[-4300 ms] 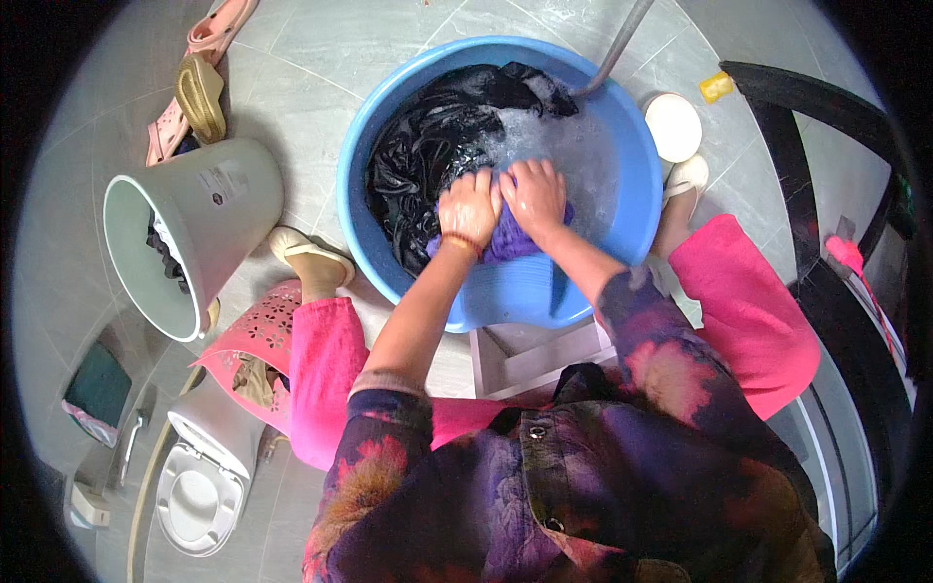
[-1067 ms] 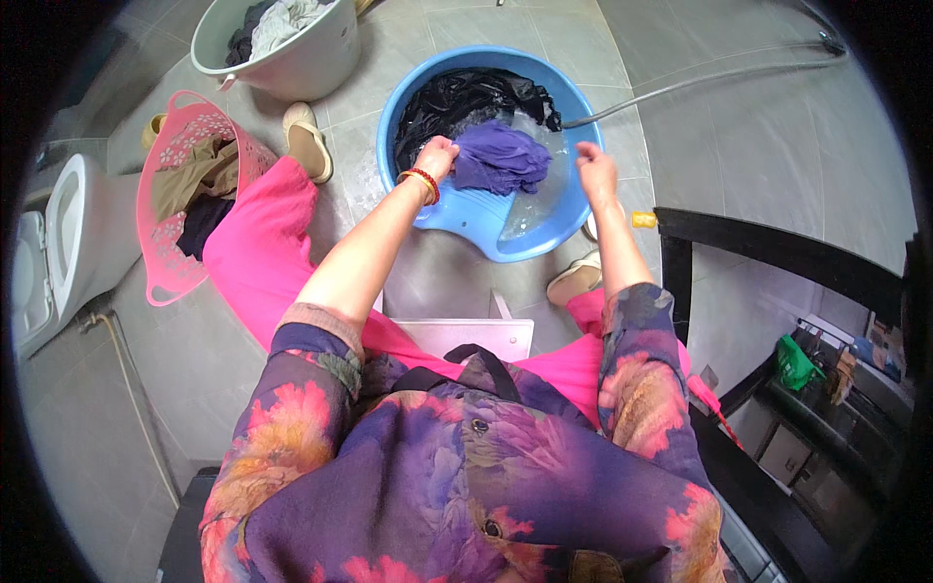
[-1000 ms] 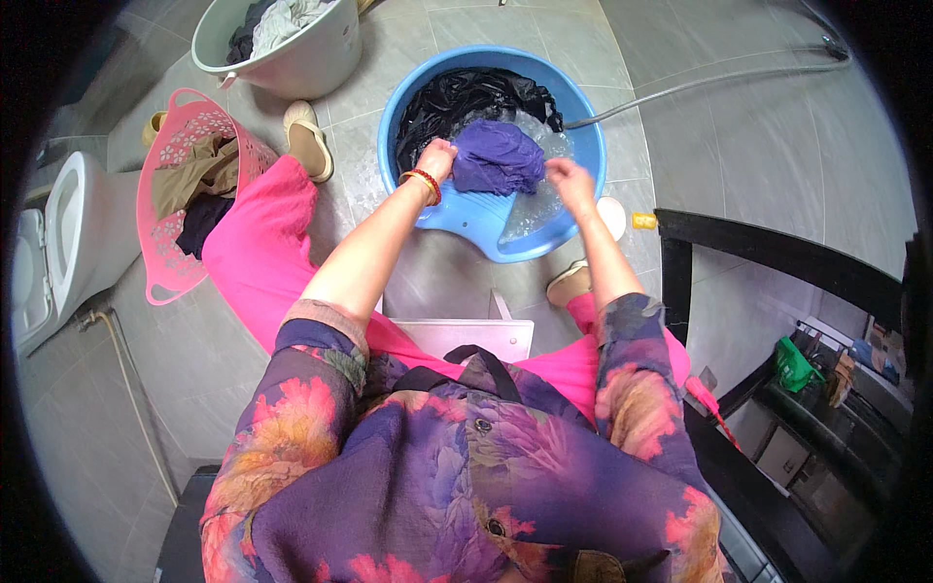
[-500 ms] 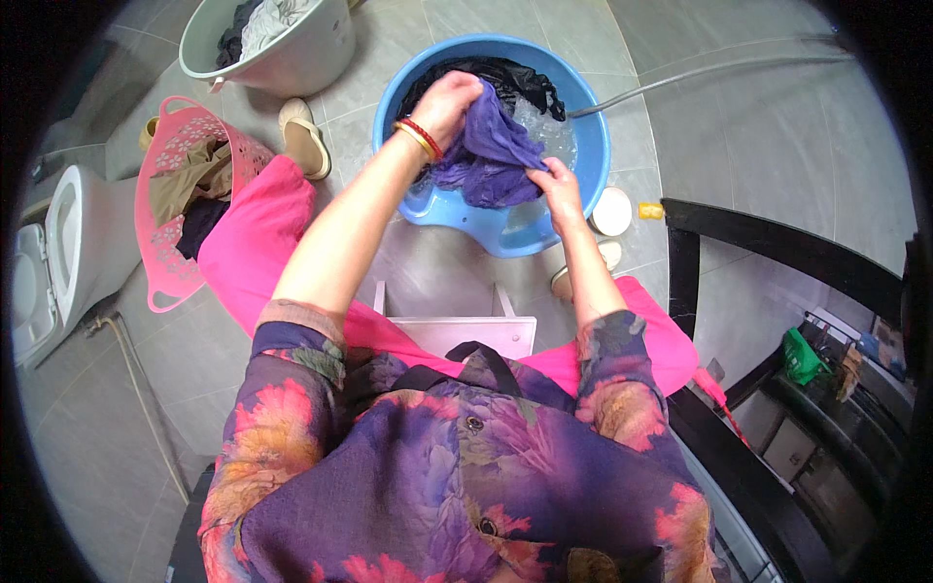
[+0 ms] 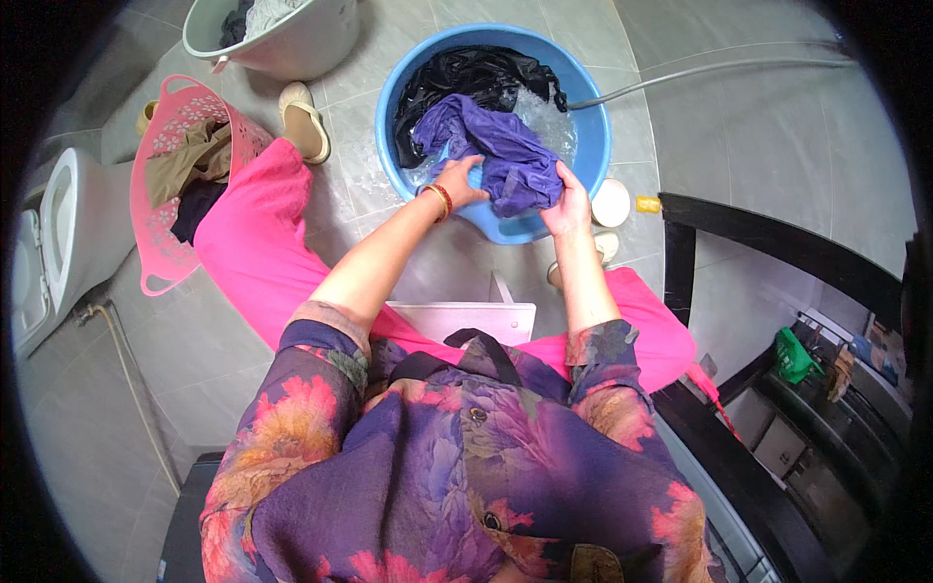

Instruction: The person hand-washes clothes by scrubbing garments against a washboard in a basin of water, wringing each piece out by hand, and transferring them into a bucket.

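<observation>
A wet purple cloth (image 5: 496, 146) lies bunched over the near part of a round blue basin (image 5: 600, 126). My right hand (image 5: 570, 201) is closed on the cloth's right edge, with the thumb uppermost. At the basin's near rim my left hand (image 5: 459, 185) curves its fingers and thumb around a light blue patch (image 5: 475, 176). Whether that patch is a separate thing or part of the basin I cannot tell. Black cloth (image 5: 476, 73) sits in the water behind the purple one. Bubbly water (image 5: 546, 121) shows on the right inside the basin.
A grey hose (image 5: 700, 75) runs into the basin from the right. Left stand a pink basket (image 5: 155, 238) of clothes, a pale tub (image 5: 311, 49) with laundry and a toilet (image 5: 68, 228). A low stool (image 5: 462, 319) is before me; a black frame (image 5: 758, 233) stands right.
My left hand has let go of the purple cloth's upper part and come down to the near rim. The cloth has dropped into the basin; my right hand still grips it, slightly lower.
</observation>
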A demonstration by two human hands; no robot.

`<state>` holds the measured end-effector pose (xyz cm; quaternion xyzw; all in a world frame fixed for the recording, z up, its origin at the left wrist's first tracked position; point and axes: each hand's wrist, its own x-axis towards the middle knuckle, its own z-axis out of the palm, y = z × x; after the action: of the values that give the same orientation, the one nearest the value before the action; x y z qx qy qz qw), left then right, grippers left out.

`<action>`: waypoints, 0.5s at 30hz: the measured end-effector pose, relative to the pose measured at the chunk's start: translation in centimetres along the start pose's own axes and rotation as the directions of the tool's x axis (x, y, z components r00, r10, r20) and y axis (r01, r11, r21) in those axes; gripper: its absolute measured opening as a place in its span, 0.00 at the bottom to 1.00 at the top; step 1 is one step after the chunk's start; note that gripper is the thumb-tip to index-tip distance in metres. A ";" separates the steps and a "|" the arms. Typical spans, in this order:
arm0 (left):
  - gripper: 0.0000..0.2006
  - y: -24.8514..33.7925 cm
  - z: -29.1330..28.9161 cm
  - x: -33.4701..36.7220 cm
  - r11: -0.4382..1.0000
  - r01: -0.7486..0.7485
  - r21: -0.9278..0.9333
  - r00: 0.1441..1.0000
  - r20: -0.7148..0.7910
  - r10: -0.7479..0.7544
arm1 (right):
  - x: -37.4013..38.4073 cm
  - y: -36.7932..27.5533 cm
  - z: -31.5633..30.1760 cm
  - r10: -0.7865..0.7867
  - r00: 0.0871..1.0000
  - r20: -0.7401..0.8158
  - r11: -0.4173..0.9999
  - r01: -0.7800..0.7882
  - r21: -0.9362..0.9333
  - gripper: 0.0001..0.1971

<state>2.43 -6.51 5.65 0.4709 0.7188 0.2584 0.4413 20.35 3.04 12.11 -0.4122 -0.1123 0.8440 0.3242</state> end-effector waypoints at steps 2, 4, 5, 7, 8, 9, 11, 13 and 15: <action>0.33 0.5 1.3 -0.3 0.995 -0.098 0.019 0.995 -0.032 0.098 | -0.5 -0.1 0.9 0.041 0.999 0.017 0.998 -0.041 0.044 0.15; 0.29 1.0 1.5 0.2 0.989 -0.141 0.043 0.988 -0.052 0.143 | -0.5 -0.3 1.5 0.045 0.997 0.061 0.998 -0.048 0.051 0.12; 0.24 1.3 1.2 0.8 0.992 -0.116 0.041 0.993 0.019 0.116 | -0.2 -0.3 1.2 0.042 0.997 0.062 0.998 -0.045 0.048 0.12; 0.19 1.7 1.0 1.2 0.995 -0.097 0.037 0.991 0.092 0.093 | 0.7 -0.1 0.0 -0.048 0.998 0.041 0.997 0.051 -0.063 0.19; 0.15 2.2 1.1 1.2 0.998 -0.039 -0.039 0.995 0.093 0.042 | 1.0 -0.3 -0.8 -0.055 0.998 0.036 0.996 0.058 -0.062 0.19; 0.11 2.7 1.3 1.2 0.993 0.020 -0.115 0.995 0.099 -0.009 | 1.2 -0.4 -1.6 -0.289 0.948 -0.136 0.780 0.151 -0.607 0.24; 0.09 2.2 1.6 0.2 0.997 -0.078 -0.003 0.995 -0.062 0.077 | 0.3 -0.2 -0.7 -0.576 0.801 -0.161 0.237 -0.024 -0.971 0.36; 0.08 2.9 2.4 -0.1 0.977 -0.188 -0.100 0.982 -0.003 0.189 | 1.0 1.0 -3.8 -0.420 0.871 -0.256 0.480 -0.026 -0.877 0.37; 0.08 0.7 2.2 -2.1 0.996 -0.065 -0.060 0.997 0.027 0.067 | -1.7 4.7 0.5 -0.023 0.944 -0.329 0.655 -0.235 -0.719 0.45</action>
<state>5.03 -8.16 5.97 0.4848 0.6882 0.2872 0.4569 18.61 -1.58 11.38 -0.6414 -0.3728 0.6646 0.0886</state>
